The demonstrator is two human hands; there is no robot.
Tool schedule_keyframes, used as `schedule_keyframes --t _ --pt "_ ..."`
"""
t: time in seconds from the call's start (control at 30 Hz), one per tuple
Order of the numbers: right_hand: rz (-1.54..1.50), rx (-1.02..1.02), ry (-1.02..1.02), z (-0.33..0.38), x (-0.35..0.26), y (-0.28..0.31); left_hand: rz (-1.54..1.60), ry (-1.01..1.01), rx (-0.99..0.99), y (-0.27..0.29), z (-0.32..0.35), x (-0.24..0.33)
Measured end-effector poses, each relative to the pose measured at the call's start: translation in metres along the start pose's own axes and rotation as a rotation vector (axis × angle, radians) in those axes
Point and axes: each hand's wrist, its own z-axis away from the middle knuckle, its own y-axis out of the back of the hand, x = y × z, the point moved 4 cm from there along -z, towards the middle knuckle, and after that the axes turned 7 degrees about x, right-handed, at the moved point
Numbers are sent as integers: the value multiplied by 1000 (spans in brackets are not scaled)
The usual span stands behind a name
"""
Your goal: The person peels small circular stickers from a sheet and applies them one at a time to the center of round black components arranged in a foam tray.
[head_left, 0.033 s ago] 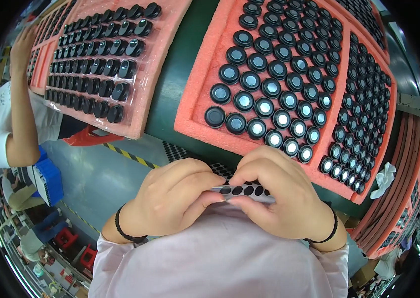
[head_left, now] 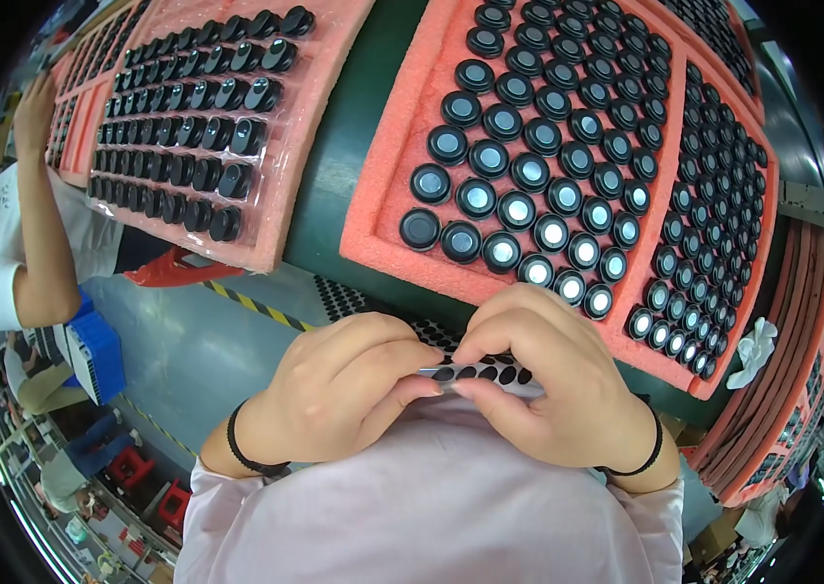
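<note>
Between my two hands, close to my chest, is a pale sheet of round black stickers [head_left: 494, 374], bent so that one row of dots faces up. My left hand [head_left: 334, 389] is closed, pinching the sheet's left end between thumb and fingers. With thumb and curled fingers, my right hand [head_left: 558, 384] grips it further right. More black dots show behind my hands. Just beyond is a pink foam tray [head_left: 365, 219] of round black parts with silvery discs on top. The part at its near left corner [head_left: 420, 230] has a dark top instead.
A second pink foam tray [head_left: 287, 200] at the left carries rows of black oval parts under clear plastic. Both trays rest on a green surface [head_left: 339, 185]. A co-worker's arm [head_left: 42, 234] reaches in at far left. Crumpled white paper [head_left: 752, 352] lies right, beside stacked pink foam sheets [head_left: 772, 389].
The co-worker's raised hand has shifted slightly left. My hands and the sticker sheet look almost the same.
</note>
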Motion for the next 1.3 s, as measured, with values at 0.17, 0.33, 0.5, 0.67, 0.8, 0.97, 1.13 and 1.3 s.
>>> schedule_keyframes --t 0.17,0.33,0.5,0.67,0.8,0.97,1.13,1.3 --pt "76 50 86 3 0 2 -57 -80 45 -7 -4 4" --pt "154 86 106 6 1 2 -97 -118 44 -10 -8 5" --pt "173 69 89 6 2 2 -133 -147 39 -12 -10 5" --pt "177 45 82 4 3 2 -136 -125 13 -11 -10 3" --pt "190 28 91 4 4 3 -126 -76 -25 -10 -9 1" --pt "191 11 49 2 1 4 -134 -75 -27 -10 -8 1" --pt "213 -38 49 3 1 3 -124 -84 -36 -11 -8 0" --pt "239 -80 83 -2 -4 10 -77 -28 -57 -13 -4 -11"
